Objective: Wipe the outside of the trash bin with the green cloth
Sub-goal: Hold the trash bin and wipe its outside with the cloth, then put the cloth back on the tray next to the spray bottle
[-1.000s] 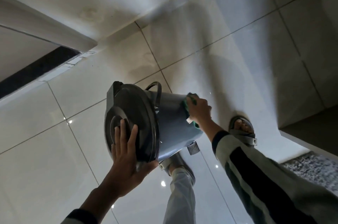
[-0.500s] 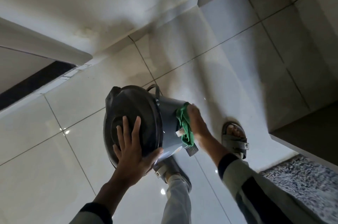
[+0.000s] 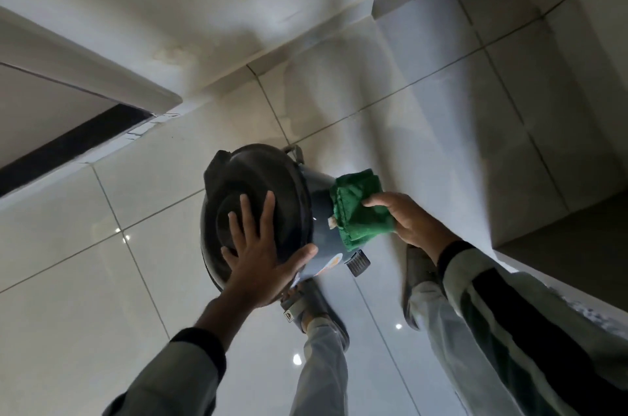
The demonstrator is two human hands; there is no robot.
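Left hand [image 3: 261, 266] spread flat on trash bin [image 3: 319, 211] lid, fingers apart; right hand [image 3: 407, 222] fingers clamped on green cloth [image 3: 360, 208], pressed against bin's right side.

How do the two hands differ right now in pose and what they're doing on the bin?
The left hand lies flat and spread on the dark lid, holding nothing; the right hand is curled around the green cloth. The left is on top of the trash bin, the right against its grey side wall. Both touch the bin.
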